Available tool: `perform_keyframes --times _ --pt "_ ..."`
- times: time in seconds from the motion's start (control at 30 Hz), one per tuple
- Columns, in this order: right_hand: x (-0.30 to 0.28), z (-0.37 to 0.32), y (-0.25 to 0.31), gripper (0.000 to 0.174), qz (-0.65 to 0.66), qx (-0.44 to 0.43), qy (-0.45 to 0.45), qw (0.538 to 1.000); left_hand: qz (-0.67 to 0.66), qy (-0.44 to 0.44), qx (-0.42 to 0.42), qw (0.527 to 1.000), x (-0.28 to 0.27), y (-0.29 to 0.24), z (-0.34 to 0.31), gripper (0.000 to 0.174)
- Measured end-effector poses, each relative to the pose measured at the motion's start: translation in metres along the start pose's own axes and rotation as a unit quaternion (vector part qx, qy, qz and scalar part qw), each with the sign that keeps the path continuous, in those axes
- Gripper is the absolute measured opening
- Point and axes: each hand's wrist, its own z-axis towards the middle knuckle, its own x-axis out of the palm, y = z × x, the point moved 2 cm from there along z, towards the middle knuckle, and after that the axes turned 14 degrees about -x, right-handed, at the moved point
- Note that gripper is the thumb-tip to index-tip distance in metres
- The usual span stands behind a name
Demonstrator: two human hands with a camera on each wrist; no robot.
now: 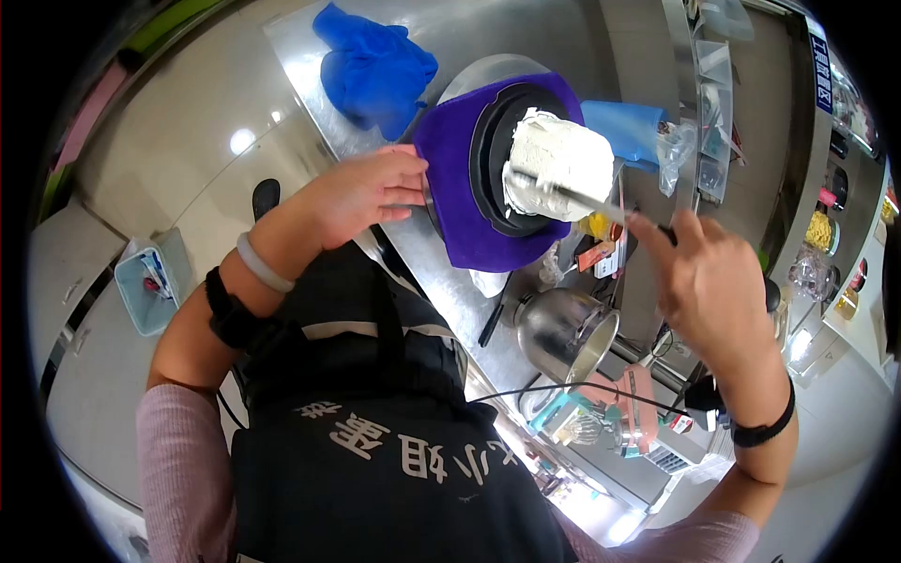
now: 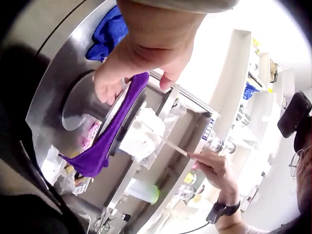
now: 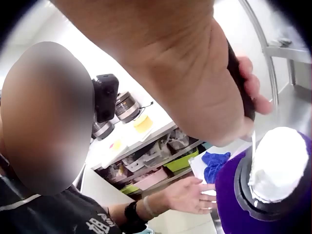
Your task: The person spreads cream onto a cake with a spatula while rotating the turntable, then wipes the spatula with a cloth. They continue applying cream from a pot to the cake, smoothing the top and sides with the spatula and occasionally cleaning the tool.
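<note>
A cake covered in white cream (image 1: 571,155) stands on a black round base (image 1: 488,169), over a purple cloth (image 1: 449,136) draped on a metal turntable (image 1: 493,68). My left hand (image 1: 361,195) is at the near edge of the cloth with its fingers extended; in the left wrist view this hand (image 2: 141,58) reaches to the turntable rim, fingertips partly hidden. My right hand (image 1: 715,286) grips the dark handle of a spatula, whose metal blade (image 1: 593,202) lies against the cream. In the right wrist view the blade (image 3: 253,161) stands along the cake's side (image 3: 280,163).
A blue cloth (image 1: 371,70) lies on the metal table (image 1: 300,56) beyond the left hand. Blue and clear plastic bags (image 1: 624,131) are past the cake. A steel mixing bowl (image 1: 558,328) and a pink stand mixer (image 1: 638,408) stand on the near right, with a black cable running across.
</note>
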Motion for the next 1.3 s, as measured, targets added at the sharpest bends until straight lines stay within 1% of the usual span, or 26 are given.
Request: perform_keyframes --times 0.03,0.07,0.13,0.17,0.23,0.27,0.3,0.33,0.37,0.43,0.47,0.5,0.57,0.63,0.7,0.73,0.8,0.83,0.9,0.93,1.0,1.1,1.17,1.2,1.23,1.3 --pt "-0.002 -0.001 0.003 0.034 0.013 -0.016 0.011 1.000 -0.021 0.020 0.018 0.999 -0.002 -0.003 0.000 0.046" --pt "-0.001 -0.002 0.002 0.034 -0.019 -0.022 -0.009 1.000 -0.021 0.020 0.018 0.999 0.000 -0.001 0.000 0.046" --pt "0.002 0.002 -0.008 0.035 -0.049 -0.027 -0.028 0.998 0.070 0.011 0.045 0.996 0.006 0.005 0.001 0.050" --pt "0.002 0.003 -0.013 0.036 -0.080 -0.032 -0.047 0.995 0.070 0.011 0.047 0.996 0.011 0.004 -0.001 0.050" --pt "0.006 0.001 -0.016 0.038 -0.075 -0.026 -0.038 0.996 0.032 0.016 -0.018 0.999 0.018 0.004 -0.004 0.056" --pt "0.007 0.000 -0.013 0.038 -0.027 -0.023 -0.001 0.999 0.034 0.016 -0.017 0.999 0.015 0.002 -0.005 0.056" --pt "0.008 -0.002 -0.011 0.038 0.021 -0.021 0.037 0.999 0.021 0.004 0.013 1.000 0.009 0.000 -0.007 0.051" --pt "0.005 -0.004 -0.008 0.039 0.018 -0.024 0.032 0.999 0.008 -0.007 0.044 0.999 0.005 -0.003 -0.007 0.046" --pt "0.004 -0.004 -0.012 0.039 0.016 -0.022 0.033 0.999 0.009 -0.005 0.045 0.999 0.007 -0.005 -0.006 0.046" --pt "0.002 -0.002 -0.019 0.040 -0.050 -0.064 -0.042 0.996 -0.004 -0.033 0.013 0.999 0.014 -0.002 -0.006 0.047" --pt "0.005 -0.001 -0.027 0.042 -0.058 -0.057 -0.061 0.995 -0.008 -0.067 -0.015 0.998 0.022 0.002 -0.008 0.047" --pt "0.010 -0.004 -0.028 0.042 -0.059 -0.056 -0.060 0.995 -0.007 -0.066 -0.015 0.998 0.020 0.002 -0.006 0.047" --pt "0.021 -0.009 -0.031 0.042 0.000 -0.026 -0.013 1.000 -0.008 0.021 -0.009 1.000 0.005 0.003 0.004 0.056" --pt "0.018 -0.015 -0.026 0.042 0.030 -0.035 -0.003 0.999 -0.012 0.019 0.012 1.000 0.004 -0.004 0.002 0.051" --pt "0.015 -0.019 -0.025 0.053 0.029 -0.044 -0.013 0.999 -0.018 -0.030 0.035 0.999 0.011 -0.010 -0.007 0.049" --pt "0.016 -0.018 -0.027 0.053 0.030 -0.042 -0.013 0.999 -0.016 -0.030 0.034 0.999 0.011 -0.007 -0.004 0.049" --pt "0.021 -0.015 -0.036 0.043 0.003 -0.026 -0.022 0.999 -0.022 -0.030 -0.074 0.997 0.012 0.004 0.004 0.044" --pt "0.022 -0.015 -0.039 0.038 -0.011 -0.018 -0.027 0.999 -0.017 -0.030 -0.073 0.997 0.012 0.002 0.004 0.044" --pt "0.022 -0.022 -0.032 0.039 0.000 -0.027 -0.021 0.999 -0.055 -0.028 -0.005 0.998 0.012 -0.005 0.001 0.044" --pt "0.021 -0.024 -0.027 0.039 0.010 -0.043 -0.017 0.999 -0.033 -0.008 0.002 0.999 0.004 -0.011 0.003 0.047" --pt "0.018 -0.022 -0.026 0.039 -0.011 -0.067 -0.032 0.997 -0.028 -0.028 -0.009 0.999 0.008 -0.011 0.001 0.047" --pt "0.025 -0.015 -0.034 0.037 -0.060 -0.054 -0.050 0.995 -0.025 -0.063 -0.028 0.997 0.017 -0.002 0.003 0.043" --pt "0.027 -0.012 -0.028 0.036 -0.038 -0.042 -0.046 0.997 0.032 -0.077 -0.035 0.996 0.016 -0.002 0.007 0.033" --pt "0.025 -0.012 -0.023 0.036 -0.026 -0.039 -0.037 0.998 0.013 -0.045 -0.039 0.998 0.013 -0.010 0.006 0.035" --pt "0.024 -0.012 -0.020 0.035 -0.013 -0.038 -0.027 0.999 0.011 -0.046 -0.040 0.998 0.014 -0.013 0.002 0.035" --pt "0.021 -0.011 -0.016 0.034 -0.015 -0.043 -0.030 0.999 -0.071 -0.037 0.071 0.994 0.019 -0.021 -0.006 0.038"
